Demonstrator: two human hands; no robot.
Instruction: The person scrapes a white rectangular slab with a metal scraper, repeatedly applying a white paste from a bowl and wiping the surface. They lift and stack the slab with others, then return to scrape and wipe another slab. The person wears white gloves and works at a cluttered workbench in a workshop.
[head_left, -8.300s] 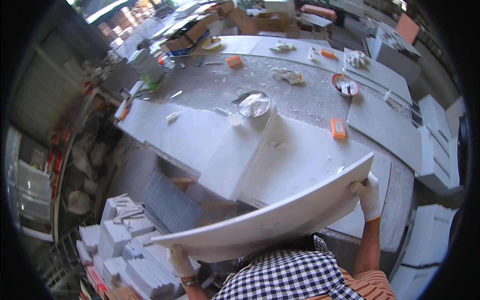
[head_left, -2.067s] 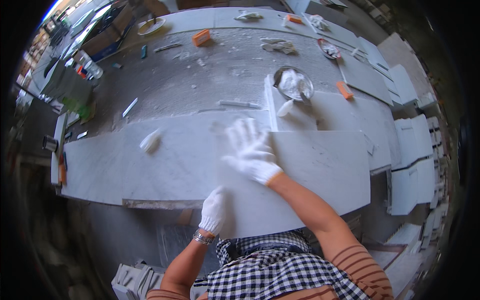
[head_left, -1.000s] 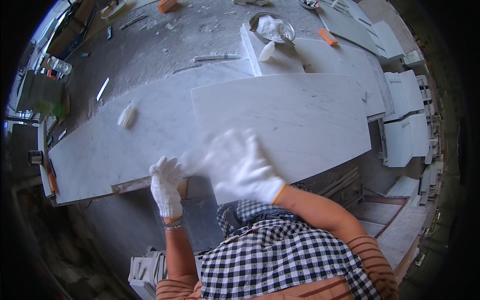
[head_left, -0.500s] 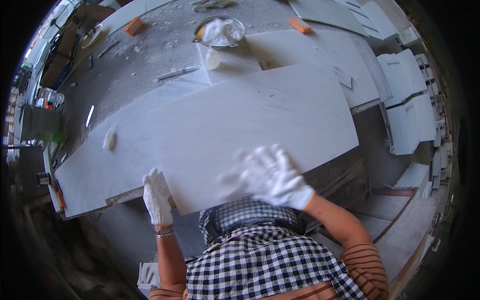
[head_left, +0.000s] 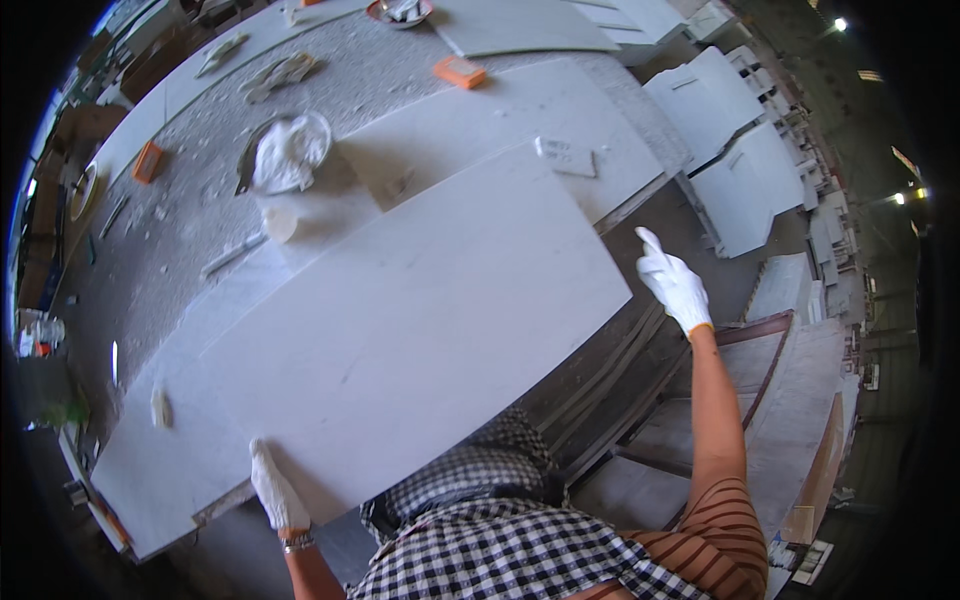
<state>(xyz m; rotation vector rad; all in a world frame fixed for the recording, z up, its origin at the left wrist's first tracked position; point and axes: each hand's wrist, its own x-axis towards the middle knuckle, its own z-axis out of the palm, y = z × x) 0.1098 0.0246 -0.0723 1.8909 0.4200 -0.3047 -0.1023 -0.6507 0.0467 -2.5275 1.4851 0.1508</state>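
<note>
A large white stone slab [head_left: 430, 300] with faint grey veins lies tilted over other slabs, its near edge reaching toward my checked apron. My left hand [head_left: 277, 492], in a white knit glove, grips the slab's near left edge. Its fingers lie close together, and the thumb is hidden. Off the slab's right corner, my right hand [head_left: 674, 286] is in the air in a matching glove. Its fingers are stretched out with nothing in them. Beneath the slab, another pale slab [head_left: 150, 490] shows at the left.
A metal bowl of white material [head_left: 292, 153] stands beyond the slab, with a whitish round lump [head_left: 281, 224] beside it. Orange boxes [head_left: 460, 71] and crumpled gloves [head_left: 280, 75] lie on the dusty table. Stacked white panels [head_left: 745, 185] stand at the right, above wooden framing [head_left: 640, 440].
My right hand has moved from over the slab out past its right edge. My left hand stays at the left edge. The view has turned toward the right.
</note>
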